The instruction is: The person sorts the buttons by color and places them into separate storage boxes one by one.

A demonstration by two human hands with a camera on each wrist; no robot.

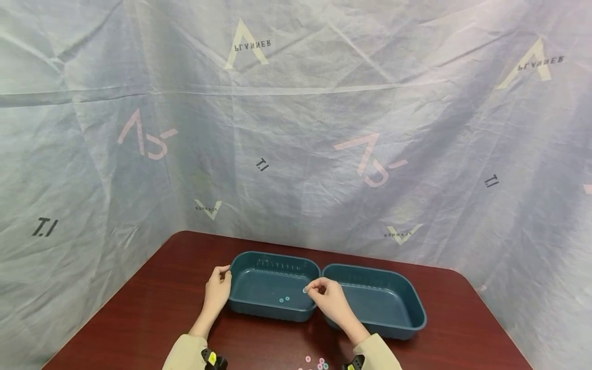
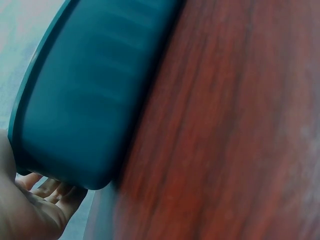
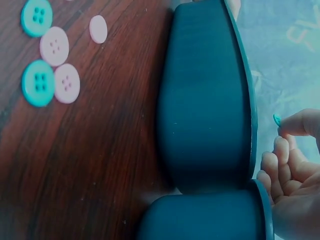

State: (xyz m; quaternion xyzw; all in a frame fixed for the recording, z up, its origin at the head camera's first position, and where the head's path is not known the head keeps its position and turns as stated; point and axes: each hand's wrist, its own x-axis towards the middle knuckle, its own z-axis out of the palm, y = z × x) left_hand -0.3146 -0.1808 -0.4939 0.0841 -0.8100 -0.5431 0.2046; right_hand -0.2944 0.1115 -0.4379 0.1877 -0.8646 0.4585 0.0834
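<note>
My right hand [image 1: 332, 299] pinches a small teal button [image 3: 276, 120] between thumb and fingertip, over the right end of the left teal tray [image 1: 254, 286]. Two more teal buttons [image 1: 284, 299] lie on that tray's floor. At the tray's far left end, my left hand [image 1: 218, 285] grips the rim; in the left wrist view its fingers [image 2: 59, 192] curl against the outer wall. Several loose pink buttons [image 3: 67, 83] and teal buttons [image 3: 38, 83] lie on the table in front of the trays, partly cut off at the bottom of the head view.
A second teal tray [image 1: 379, 306] stands right beside the first, their ends meeting. Both stand on a dark red wooden table [image 1: 152, 313]. Behind it hangs a grey printed cloth [image 1: 296, 123], which also runs along both sides.
</note>
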